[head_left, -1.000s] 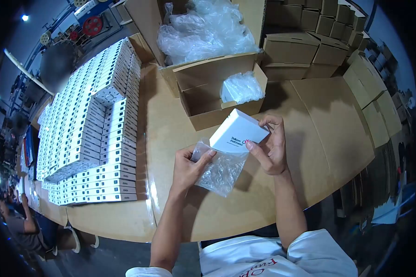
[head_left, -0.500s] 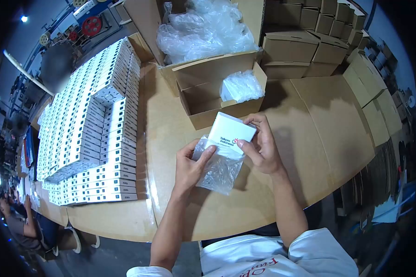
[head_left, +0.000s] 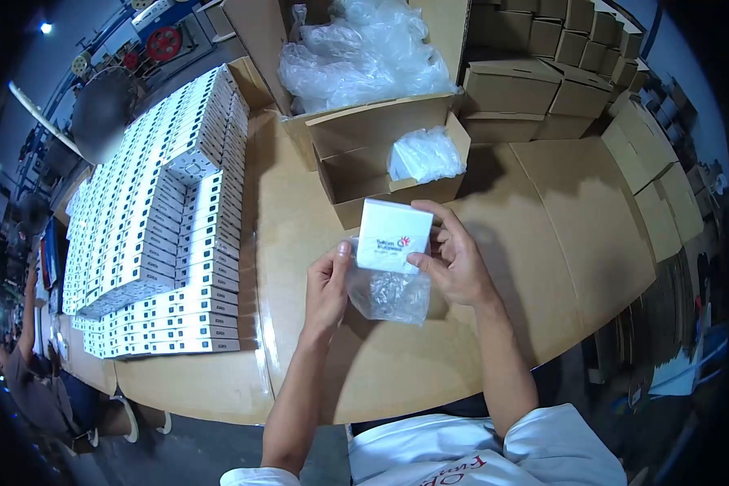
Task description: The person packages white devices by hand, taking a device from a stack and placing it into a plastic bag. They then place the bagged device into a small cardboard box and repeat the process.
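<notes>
A small white box (head_left: 393,231) with a printed logo is held up over the table, its lower part inside a clear plastic bag (head_left: 390,298). My right hand (head_left: 459,263) grips the box at its right side, thumb on the front and fingers behind. At the left, my left hand (head_left: 329,283) pinches the edge of the bag between thumb and fingers. Just beyond my hands stands an open cardboard box (head_left: 356,212), with a plastic-wrapped white item (head_left: 426,154) in its right end.
Stacks of white boxes (head_left: 150,235) stand on the left of the table (head_left: 494,243). Behind is a large carton (head_left: 255,49) full of clear plastic bags (head_left: 364,61). Brown cartons (head_left: 510,85) are piled at the back right. Another person (head_left: 44,397) is at the far left.
The white box has turned more upright and sits lower in the bag, shifted slightly left. My left thumb has moved off the box front to the bag's edge.
</notes>
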Action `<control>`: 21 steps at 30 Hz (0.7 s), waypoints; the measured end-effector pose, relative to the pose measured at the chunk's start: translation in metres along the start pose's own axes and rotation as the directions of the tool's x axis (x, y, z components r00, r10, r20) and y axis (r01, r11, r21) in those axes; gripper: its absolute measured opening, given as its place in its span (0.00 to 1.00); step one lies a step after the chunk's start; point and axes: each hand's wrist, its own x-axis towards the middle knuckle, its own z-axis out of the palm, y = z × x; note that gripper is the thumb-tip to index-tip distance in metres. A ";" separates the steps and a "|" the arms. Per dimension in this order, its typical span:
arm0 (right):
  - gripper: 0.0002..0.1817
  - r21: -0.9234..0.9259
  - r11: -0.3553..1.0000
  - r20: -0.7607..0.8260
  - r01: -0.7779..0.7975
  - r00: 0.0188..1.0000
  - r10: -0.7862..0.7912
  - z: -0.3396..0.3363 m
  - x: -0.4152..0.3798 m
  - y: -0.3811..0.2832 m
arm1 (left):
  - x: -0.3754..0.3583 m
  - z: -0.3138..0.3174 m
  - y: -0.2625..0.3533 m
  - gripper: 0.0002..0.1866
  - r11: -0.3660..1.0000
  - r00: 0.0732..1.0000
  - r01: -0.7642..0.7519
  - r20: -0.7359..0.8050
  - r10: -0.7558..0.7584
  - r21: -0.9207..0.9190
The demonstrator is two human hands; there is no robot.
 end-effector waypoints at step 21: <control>0.36 0.194 0.968 -0.154 0.161 0.979 -0.133 0.018 0.005 0.007 | -0.003 0.018 -0.022 0.29 0.948 0.989 -0.144 -0.011 0.147 -0.283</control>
